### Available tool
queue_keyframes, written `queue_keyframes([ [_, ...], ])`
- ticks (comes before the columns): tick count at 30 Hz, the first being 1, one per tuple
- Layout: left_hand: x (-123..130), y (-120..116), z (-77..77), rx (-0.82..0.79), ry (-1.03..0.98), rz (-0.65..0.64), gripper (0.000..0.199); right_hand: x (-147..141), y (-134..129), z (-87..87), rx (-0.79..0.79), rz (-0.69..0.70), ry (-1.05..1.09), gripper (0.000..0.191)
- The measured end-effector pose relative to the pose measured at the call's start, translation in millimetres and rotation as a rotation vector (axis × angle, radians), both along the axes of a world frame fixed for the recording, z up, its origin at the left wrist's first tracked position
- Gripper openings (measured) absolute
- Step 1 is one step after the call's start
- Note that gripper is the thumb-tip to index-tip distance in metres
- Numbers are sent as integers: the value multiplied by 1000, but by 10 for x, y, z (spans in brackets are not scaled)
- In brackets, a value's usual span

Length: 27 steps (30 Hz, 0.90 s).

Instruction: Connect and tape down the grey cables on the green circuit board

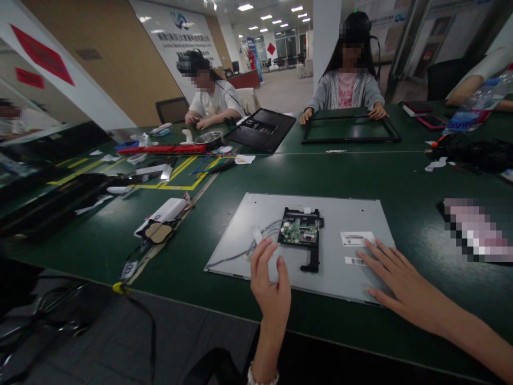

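A flat silver-grey display panel (236, 230) lies on the green table, with a black plastic bracket (310, 259) and a green circuit board (298, 232) near its middle. Grey cables (236, 258) run from the board across the panel's left side. Over the panel's front edge is my left hand (270, 283), its fingers bent and apart, the fingertips close to a white cable tab (257, 234). Whether they touch it I cannot tell. My right hand (404, 280) lies with spread fingers on the panel's right side, beside the white labels (356, 238).
Left of the panel sits a white power strip-like block (162, 219) with a cable over the table edge. A phone (476, 230) lies at right. Across the table, one person holds a black frame (350, 141); a black casing (262, 131) and another person are beside them.
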<state>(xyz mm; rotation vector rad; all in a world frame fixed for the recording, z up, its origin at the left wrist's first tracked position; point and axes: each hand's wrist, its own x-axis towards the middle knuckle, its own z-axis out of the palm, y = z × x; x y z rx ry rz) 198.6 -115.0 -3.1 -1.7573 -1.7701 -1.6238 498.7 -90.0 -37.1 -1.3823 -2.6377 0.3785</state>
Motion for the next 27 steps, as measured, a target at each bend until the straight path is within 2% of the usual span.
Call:
queue_keyframes([
  [11, 16, 3, 27, 14, -5, -14, 23, -365, 235, 83, -57, 60, 39, 71],
  [21, 9, -8, 15, -14, -18, -17, 23, -762, 349, 50, -48, 101, 64, 71],
  [27, 5, -8, 11, -19, -16, -21, 24, -1019, 410, 112, -79, 117, 81, 74],
])
